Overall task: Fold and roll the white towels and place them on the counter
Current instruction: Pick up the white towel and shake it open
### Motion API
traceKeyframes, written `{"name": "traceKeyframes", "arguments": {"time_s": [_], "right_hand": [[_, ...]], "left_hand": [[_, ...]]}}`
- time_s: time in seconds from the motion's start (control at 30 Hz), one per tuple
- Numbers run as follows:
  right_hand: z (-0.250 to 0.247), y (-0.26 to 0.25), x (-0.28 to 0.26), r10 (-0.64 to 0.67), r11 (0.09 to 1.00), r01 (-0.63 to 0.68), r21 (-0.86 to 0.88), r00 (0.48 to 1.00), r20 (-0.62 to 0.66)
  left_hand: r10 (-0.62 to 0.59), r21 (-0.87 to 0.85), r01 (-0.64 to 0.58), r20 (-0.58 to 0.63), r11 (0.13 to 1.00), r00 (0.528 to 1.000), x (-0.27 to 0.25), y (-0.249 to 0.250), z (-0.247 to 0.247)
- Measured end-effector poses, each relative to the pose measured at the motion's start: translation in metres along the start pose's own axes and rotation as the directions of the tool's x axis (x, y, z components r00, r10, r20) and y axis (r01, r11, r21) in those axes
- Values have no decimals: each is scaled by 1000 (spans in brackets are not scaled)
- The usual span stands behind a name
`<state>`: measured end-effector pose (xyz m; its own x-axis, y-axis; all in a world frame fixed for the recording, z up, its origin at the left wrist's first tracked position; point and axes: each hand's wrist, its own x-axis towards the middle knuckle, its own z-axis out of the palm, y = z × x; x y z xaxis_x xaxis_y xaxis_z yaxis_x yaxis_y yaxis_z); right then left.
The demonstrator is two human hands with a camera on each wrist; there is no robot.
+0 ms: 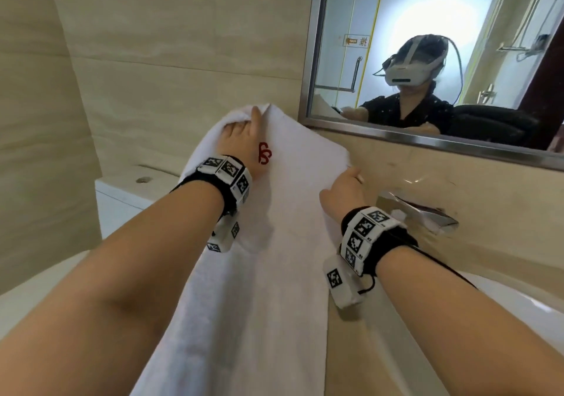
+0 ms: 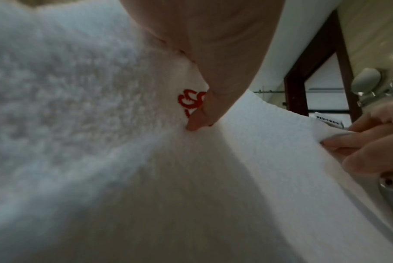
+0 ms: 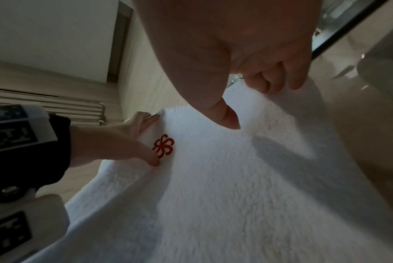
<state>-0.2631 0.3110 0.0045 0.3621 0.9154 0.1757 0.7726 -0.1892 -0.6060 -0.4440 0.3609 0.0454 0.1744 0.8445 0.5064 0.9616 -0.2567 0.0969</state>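
On the left, your left hand [image 1: 241, 139] lies on the far left corner of the white towel [image 1: 274, 243]. Its fingers curl over the far edge and hold it, and the thumb [image 2: 196, 122] presses into the pile just beside the red emblem [image 1: 265, 153]. The towel itself is a long strip that runs from you toward the far wall, along the beige counter [image 1: 396, 273] and just left of the basin [image 1: 518, 298]. Its far end is lifted between your two hands.

Further right, your right hand [image 1: 343, 189] pinches the far right corner, with the fingers [image 3: 278, 80] folded around the edge.

The towel looks soft, thick and light. It will sag and wrinkle where nothing supports it, so I think the two far corners are the good places to hold. Keep the edge tight between them when you fold, or the layers will not lie even. The terry pile should not slip in the fingers.

Some things are hard to see. The near end of the towel is cut off below the head view and your arms cover parts of it. Whether it is already folded along its length, I cannot tell. A small label [image 2: 329, 121] at the right corner is too blurred to read. Other towels are not visible.
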Motion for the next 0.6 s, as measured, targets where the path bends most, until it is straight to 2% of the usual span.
{"name": "traceKeyframes", "arguments": {"time_s": [0.13,0.23,0.33,0.43,0.5,0.6], "right_hand": [[24,11,25,100,986,-96,-139,995,22],[30,19,34,173,956,-163,-243,985,21],[42,34,48,201,953,-188,-236,979,32],[50,51,64,230,936,-212,-282,973,34],[54,54,76,261,925,-225,-307,962,79],[70,67,109,304,912,-247,-326,943,137]], "left_hand": [[53,-18,-52,69,998,996,18,9,37],[56,-69,-46,139,997,989,24,14,72],[56,-96,-35,221,995,974,26,20,103],[62,-115,-25,328,993,943,32,28,123],[59,-110,-16,400,994,915,41,33,130],[-10,-89,63,507,994,862,51,36,140]]}}
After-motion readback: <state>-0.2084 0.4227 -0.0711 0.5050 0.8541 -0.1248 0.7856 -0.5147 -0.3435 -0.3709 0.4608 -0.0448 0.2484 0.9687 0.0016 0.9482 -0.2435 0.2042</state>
